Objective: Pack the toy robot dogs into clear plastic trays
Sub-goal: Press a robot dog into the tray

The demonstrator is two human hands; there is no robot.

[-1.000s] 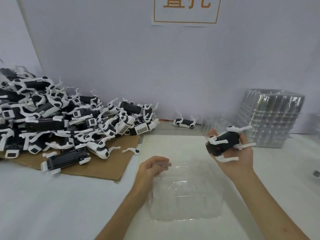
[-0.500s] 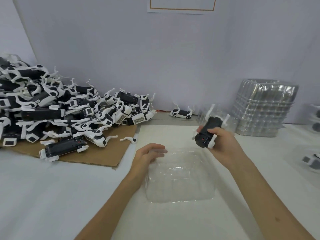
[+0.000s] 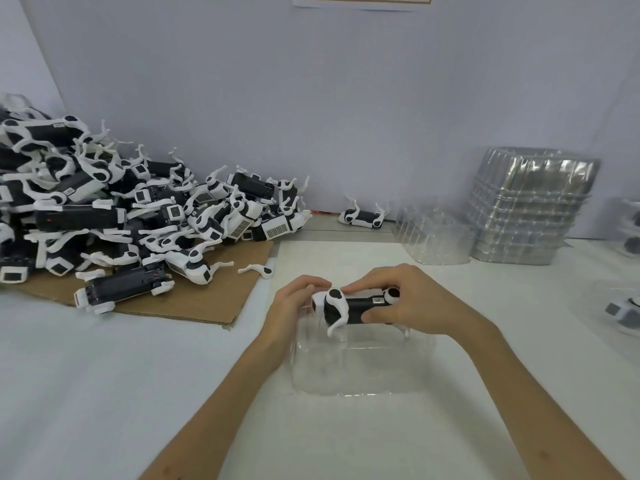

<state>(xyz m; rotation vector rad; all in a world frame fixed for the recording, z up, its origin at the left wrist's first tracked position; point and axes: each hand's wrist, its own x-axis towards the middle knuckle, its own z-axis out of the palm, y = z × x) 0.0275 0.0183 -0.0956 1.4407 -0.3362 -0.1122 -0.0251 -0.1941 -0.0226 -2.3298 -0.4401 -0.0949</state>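
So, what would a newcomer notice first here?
The left hand and right hand hold a black-and-white toy robot dog above the clear plastic tray at centre. A big heap of such dogs covers brown cardboard at left; a stack of clear trays stands at right.

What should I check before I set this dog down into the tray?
1. Grip: right hand and left hand both hold the dog: ok.
2. Dog over the tray: ok.
3. Dog upright, legs down: ok.
4. Legs matched to tray pockets: cannot tell, the plastic is too clear.
5. Tray free of other dogs: ok.
6. Spare trays stacked at the right: ok.
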